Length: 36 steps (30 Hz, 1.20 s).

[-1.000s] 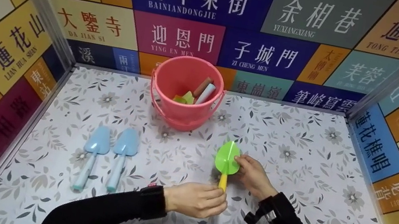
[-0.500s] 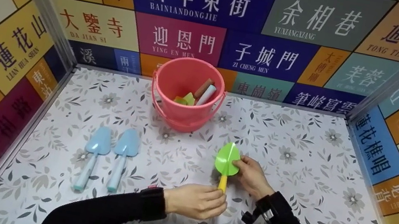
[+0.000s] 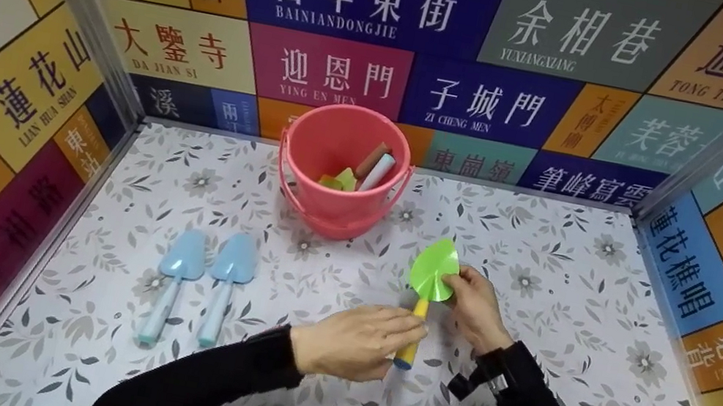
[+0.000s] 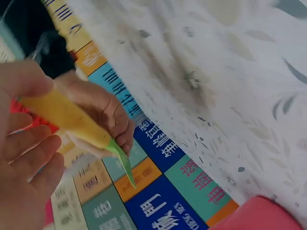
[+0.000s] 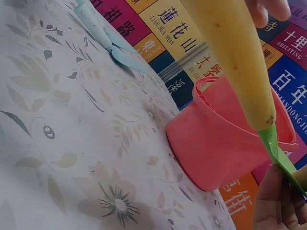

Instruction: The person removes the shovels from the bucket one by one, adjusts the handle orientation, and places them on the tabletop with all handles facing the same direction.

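Observation:
A toy trowel [image 3: 433, 271] with a green leaf-shaped blade and a yellow handle is held above the table. My right hand [image 3: 477, 309] pinches the blade's right edge between thumb and fingers; the right wrist view shows these fingers [image 5: 269, 199] on the green part. By the yellow handle [image 4: 72, 120] is my left hand [image 3: 355, 343], its fingers extended and loose across it in the head view. In the left wrist view its fingers [image 4: 36, 153] are spread away from the handle, while the thumb lies close over it.
A pink bucket [image 3: 331, 205] stands at the back, with a brown piece, a pale stick and yellow-green pieces inside. Two light-blue trowels [image 3: 182, 261] lie side by side at the left. Printed panels [image 3: 347, 74] wall the flower-patterned table [image 3: 544, 265] on three sides.
The trowel has moved slightly up and right and tilted, its blade tip leaning right. My left fingers have straightened from their grip, and the handle's end now shows below them.

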Each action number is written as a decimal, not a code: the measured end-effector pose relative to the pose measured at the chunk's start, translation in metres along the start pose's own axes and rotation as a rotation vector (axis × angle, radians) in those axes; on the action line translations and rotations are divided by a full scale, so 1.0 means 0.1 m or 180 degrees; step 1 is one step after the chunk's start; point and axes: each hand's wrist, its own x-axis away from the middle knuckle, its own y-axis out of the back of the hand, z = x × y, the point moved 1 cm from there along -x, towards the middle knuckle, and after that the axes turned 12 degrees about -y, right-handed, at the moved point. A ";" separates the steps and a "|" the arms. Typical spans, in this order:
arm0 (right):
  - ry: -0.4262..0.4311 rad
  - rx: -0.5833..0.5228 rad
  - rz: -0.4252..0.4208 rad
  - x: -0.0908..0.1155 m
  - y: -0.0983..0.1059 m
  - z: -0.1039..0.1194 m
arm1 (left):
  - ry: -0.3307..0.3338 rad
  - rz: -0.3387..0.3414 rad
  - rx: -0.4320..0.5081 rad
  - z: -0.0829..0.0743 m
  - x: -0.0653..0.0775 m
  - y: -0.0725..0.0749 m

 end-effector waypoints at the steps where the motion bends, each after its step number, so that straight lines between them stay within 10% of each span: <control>1: 0.0015 -0.0018 -0.0020 0.00 0.01 0.02 | 0.0182 -0.0158 0.0394 0.03 -0.01 0.02; 7: 0.0145 -0.0016 -0.0194 0.02 0.00 0.11 | 0.1298 -0.1206 0.1741 0.13 -0.06 0.00; 14: 0.0472 0.0280 -0.0511 0.06 -0.05 0.16 | 0.2569 -0.1229 0.2623 0.19 -0.12 -0.19; 17: 0.0569 0.0396 -0.0610 0.09 -0.08 0.17 | 0.2731 -0.1232 0.2743 0.23 -0.12 -0.37; 26: 0.0958 0.0669 -0.0653 0.14 -0.15 0.13 | 0.3031 -0.0955 0.2749 0.43 0.01 -1.51; 36: 0.1107 0.0692 -0.0638 0.15 -0.19 0.09 | 0.3112 -0.0841 0.2947 0.43 -0.02 -1.66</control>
